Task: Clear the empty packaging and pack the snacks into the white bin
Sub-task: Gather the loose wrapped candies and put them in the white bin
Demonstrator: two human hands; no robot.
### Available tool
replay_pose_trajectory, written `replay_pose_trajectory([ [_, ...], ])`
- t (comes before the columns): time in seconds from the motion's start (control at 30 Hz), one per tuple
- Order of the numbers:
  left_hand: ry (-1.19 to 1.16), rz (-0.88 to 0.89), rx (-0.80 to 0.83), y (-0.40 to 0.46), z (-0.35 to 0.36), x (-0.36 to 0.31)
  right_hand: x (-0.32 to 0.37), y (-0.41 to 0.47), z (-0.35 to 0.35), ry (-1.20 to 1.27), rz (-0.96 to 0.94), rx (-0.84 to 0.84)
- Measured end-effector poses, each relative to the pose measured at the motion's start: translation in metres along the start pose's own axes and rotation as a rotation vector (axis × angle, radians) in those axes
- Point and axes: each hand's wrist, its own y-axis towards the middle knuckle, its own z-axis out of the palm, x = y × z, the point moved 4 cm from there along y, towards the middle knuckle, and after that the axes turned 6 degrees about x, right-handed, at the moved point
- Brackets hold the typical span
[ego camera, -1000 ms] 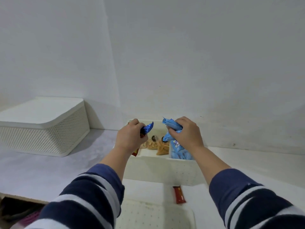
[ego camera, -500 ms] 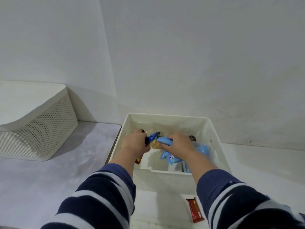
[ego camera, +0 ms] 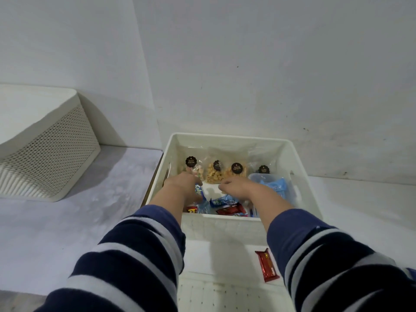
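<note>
Surroundings: lidded perforated basket (ego camera: 47, 154) well left of the bin; red bar (ego camera: 266, 265) lies in front of it.
White bin (ego camera: 299, 176): clear snack bags (ego camera: 215, 174) at back, blue packets (ego camera: 222, 202) in front, plastic tub (ego camera: 273, 184) at right.
Left hand (ego camera: 183, 184): grips a blue packet (ego camera: 199, 192) inside the bin.
Right hand (ego camera: 236, 186): fingers curled; hold cannot be told.

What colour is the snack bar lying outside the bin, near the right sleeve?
Red with gold print: the foil-wrapped snack bar, clearest in the head view.

Soft, even, rather dim light with a cool cast fills the frame, without glare. Faint shadows fall left of the white perforated plastic basket (ego camera: 48, 152) at left. Wide-angle bending curves the edges; the striped navy sleeves (ego camera: 126, 264) look slightly soft.
</note>
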Motion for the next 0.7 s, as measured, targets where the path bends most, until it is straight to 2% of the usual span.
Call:
replay_pose_trajectory([
  [0.2,-0.021,0.043,-0.024,-0.033,-0.013,-0.03,-0.012,-0.055,-0.016,-0.047,-0.015,-0.127],
  [0.33,0.001,0.168,-0.059,-0.067,-0.029,-0.082,-0.035,-0.113,-0.026,-0.097,0.031,-0.208],
  [0.5,0.004,0.33,-0.143,-0.107,-0.035,-0.165,-0.089,-0.178,-0.032,-0.108,0.137,-0.313],
  [0.7,-0.033,0.487,-0.074,-0.134,0.011,-0.244,-0.169,-0.245,-0.016,-0.051,0.291,-0.382],
])
